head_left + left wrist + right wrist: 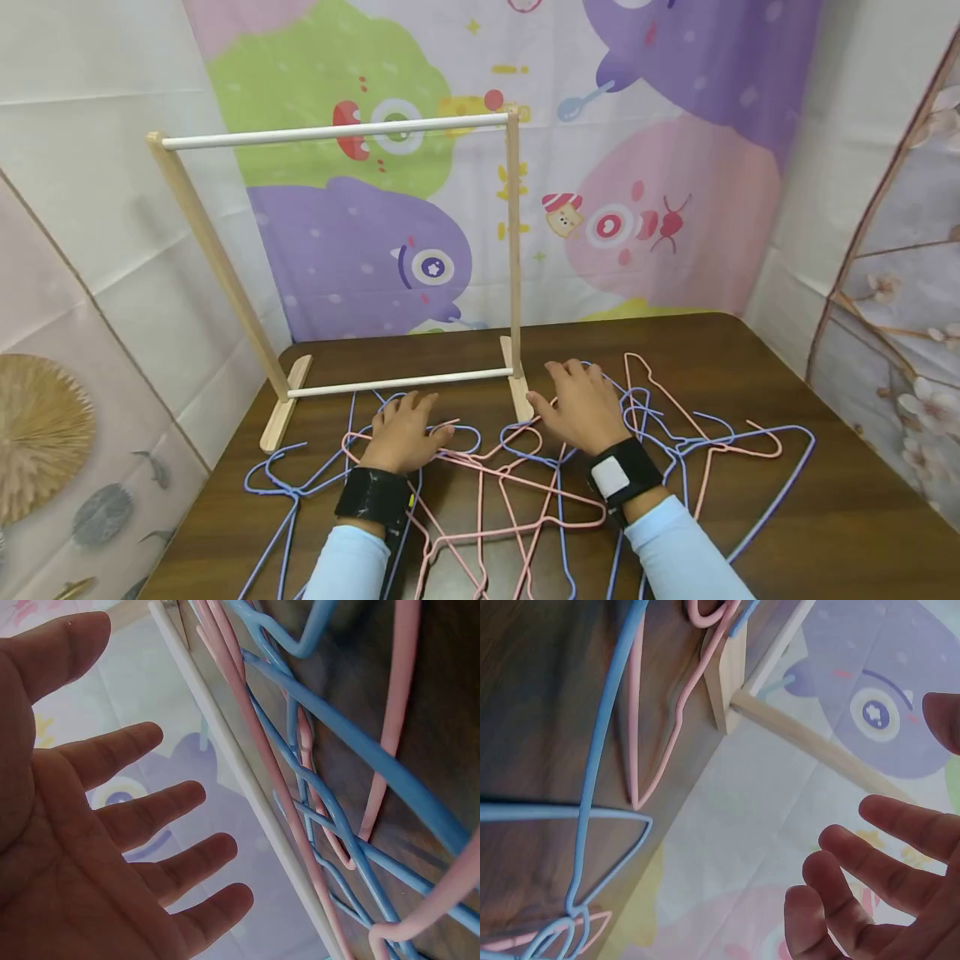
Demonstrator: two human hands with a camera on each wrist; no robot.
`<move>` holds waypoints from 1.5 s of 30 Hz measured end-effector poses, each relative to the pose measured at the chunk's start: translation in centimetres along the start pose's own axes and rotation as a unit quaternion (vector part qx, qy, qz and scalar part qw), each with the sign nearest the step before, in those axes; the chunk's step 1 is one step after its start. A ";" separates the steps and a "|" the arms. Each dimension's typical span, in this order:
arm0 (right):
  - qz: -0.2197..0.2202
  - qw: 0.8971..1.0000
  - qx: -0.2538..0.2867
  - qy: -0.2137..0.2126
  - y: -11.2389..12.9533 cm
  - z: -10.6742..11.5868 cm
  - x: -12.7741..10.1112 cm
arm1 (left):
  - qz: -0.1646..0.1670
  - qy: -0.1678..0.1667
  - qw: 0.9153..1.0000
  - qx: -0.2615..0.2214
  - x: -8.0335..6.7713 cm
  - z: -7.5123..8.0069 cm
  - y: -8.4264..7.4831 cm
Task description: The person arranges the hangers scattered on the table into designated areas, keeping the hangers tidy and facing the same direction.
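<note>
Both hands lie flat over a tangled heap of pink and blue wire hangers point(525, 475) on the brown bench point(825, 500), so nothing is lifted. The left hand point(403, 433) has its fingers point(142, 817) spread and holds nothing; the right hand point(581, 406) is the same (fingers point(870, 870) loosely apart, no hanger between them). The wooden rack point(337, 132) stands bare just behind the heap, its foot point(517, 387) near the right hand.

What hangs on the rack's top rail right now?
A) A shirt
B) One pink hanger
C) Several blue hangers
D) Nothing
D: the top rail of the rack is bare; the pink and blue hangers all lie tangled on the table under the open hands.
</note>
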State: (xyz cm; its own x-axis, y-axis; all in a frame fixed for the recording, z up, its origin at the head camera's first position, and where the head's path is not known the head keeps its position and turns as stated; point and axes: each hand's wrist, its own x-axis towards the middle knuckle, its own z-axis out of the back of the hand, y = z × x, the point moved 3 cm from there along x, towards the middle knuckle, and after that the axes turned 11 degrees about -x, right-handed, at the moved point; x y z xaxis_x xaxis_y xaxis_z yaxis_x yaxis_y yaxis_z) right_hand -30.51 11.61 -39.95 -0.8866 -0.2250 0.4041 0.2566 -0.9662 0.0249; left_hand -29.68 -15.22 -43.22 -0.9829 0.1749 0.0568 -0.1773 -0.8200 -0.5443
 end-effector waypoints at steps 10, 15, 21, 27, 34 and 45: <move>0.004 1.000 -0.016 0.024 -0.5 -0.3 -0.3 | 0.008 0.009 1.000 0.008 -0.7 -0.2 0.4; 0.003 0.998 -0.012 0.058 -0.3 -0.6 -0.7 | 0.014 0.017 1.000 0.011 -1.0 -0.7 0.6; 0.009 0.997 0.002 0.079 0.1 -0.4 -1.2 | 0.025 0.036 0.999 0.009 -1.3 -1.0 1.0; 0.017 0.996 0.001 0.091 0.5 0.0 -1.7 | 0.021 0.034 0.999 0.013 -1.4 -0.9 1.0; 0.054 0.985 0.019 0.161 0.6 -1.1 -2.5 | 0.025 0.028 0.999 0.012 -1.3 -1.0 1.3; 0.044 0.984 0.020 0.173 1.1 -2.9 -3.7 | 0.027 0.029 0.999 0.014 -1.0 -1.4 1.5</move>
State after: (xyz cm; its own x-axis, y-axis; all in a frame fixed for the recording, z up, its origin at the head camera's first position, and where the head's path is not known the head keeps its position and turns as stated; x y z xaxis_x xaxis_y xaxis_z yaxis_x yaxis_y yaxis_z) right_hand -28.02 10.98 -44.12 -0.9367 -0.3428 0.0713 0.3462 -0.9372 0.0426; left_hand -28.91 -15.89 -45.22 -0.9868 0.1605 -0.0217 -0.1257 -0.8436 -0.5221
